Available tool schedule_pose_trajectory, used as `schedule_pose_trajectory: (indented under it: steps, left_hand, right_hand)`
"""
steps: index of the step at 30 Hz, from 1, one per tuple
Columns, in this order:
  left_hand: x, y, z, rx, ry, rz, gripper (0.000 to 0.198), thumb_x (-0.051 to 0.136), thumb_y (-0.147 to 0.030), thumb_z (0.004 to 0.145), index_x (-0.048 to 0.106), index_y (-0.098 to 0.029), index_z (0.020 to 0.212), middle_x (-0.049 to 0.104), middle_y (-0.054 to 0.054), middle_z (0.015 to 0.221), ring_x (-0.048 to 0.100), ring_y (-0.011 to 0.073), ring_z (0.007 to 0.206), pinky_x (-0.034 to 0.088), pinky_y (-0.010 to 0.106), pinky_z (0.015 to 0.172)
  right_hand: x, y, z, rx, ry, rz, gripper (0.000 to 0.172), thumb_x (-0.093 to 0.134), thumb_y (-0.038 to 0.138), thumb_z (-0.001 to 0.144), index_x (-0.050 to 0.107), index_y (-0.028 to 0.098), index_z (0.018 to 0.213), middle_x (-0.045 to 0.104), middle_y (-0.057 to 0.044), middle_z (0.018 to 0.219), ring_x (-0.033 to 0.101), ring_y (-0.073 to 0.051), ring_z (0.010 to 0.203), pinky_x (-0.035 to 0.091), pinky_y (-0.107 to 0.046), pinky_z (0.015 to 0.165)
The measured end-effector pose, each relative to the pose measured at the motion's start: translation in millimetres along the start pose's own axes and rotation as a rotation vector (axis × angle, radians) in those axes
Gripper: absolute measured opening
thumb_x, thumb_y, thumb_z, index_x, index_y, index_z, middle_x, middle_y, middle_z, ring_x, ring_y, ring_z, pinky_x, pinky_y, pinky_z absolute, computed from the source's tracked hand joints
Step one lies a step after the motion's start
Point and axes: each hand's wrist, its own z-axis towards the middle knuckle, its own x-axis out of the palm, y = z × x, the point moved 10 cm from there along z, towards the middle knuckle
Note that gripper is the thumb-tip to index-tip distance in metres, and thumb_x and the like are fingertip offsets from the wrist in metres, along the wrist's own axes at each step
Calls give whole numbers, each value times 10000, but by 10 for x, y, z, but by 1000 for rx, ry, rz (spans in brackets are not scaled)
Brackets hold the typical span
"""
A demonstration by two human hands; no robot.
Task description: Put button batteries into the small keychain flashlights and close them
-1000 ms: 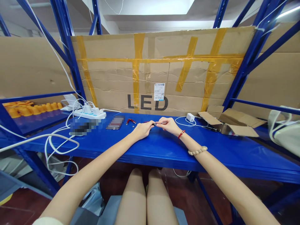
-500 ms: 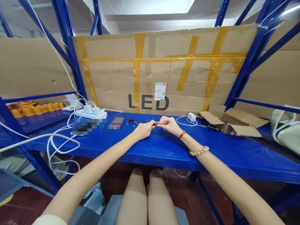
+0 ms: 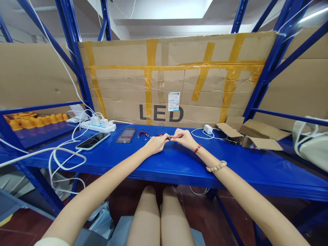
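Above the blue table (image 3: 194, 167), my left hand (image 3: 156, 144) is closed around a small dark object (image 3: 168, 138) whose shape is too small to tell. Close on its right, my right hand (image 3: 183, 138) has thumb and fingers pinched together at the end of that object; what they hold is hidden. A red item (image 3: 142, 133), bent like a V, lies left of my hands. Another red piece (image 3: 160, 135) lies just behind my left hand. Small round bits (image 3: 146, 139) sit between the red item and my left hand.
On the left are a white phone (image 3: 93, 141), a second phone (image 3: 126, 135), a power strip (image 3: 98, 126) and looped white cables (image 3: 69, 149). A white charger (image 3: 208, 129) and an open cardboard box (image 3: 263, 133) stand on the right. A large cardboard panel (image 3: 123, 85) rises behind.
The view has shifted slightly, so everything sits a little lower and to the left. Both hands keep nearly the same pose around the small dark object.
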Motion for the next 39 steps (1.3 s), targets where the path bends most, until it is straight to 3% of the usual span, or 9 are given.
schedule_pose_trajectory:
  steps: [13, 21, 29, 39]
  left_hand:
    - [-33, -7, -16, -9, -32, 31, 221, 304, -254, 926, 441, -193, 1087, 655, 60, 1034, 650, 211, 861, 487, 277, 663]
    - [-53, -17, -2, 12, -59, 31, 205, 338, -235, 916, 458, -200, 1077, 653, 45, 1050, 636, 188, 915, 485, 253, 678]
    - [-77, -22, -10, 13, -89, 41, 186, 358, -238, 909, 477, -202, 1047, 668, 33, 984, 649, 174, 831, 465, 234, 626]
    - [-116, -52, -5, 43, -136, 79, 195, 377, -217, 904, 502, -202, 1053, 666, 26, 1017, 630, 163, 916, 451, 215, 637]
  right_hand:
    - [-4, 34, -3, 16, -42, -20, 398, 724, 514, 534, 572, 146, 518, 468, 22, 588, 415, -65, 486, 346, -229, 464]
    - [29, -21, -15, 91, -21, -11, 430, 714, 523, 516, 515, 142, 502, 490, 27, 558, 444, -64, 471, 376, -222, 470]
    - [89, -124, -49, 223, 40, -10, 440, 698, 529, 543, 475, 153, 502, 448, 53, 406, 374, -44, 360, 282, -191, 373]
    - [110, -188, -73, 319, 74, 18, 442, 703, 538, 535, 499, 146, 525, 441, 60, 379, 354, -35, 337, 267, -181, 363]
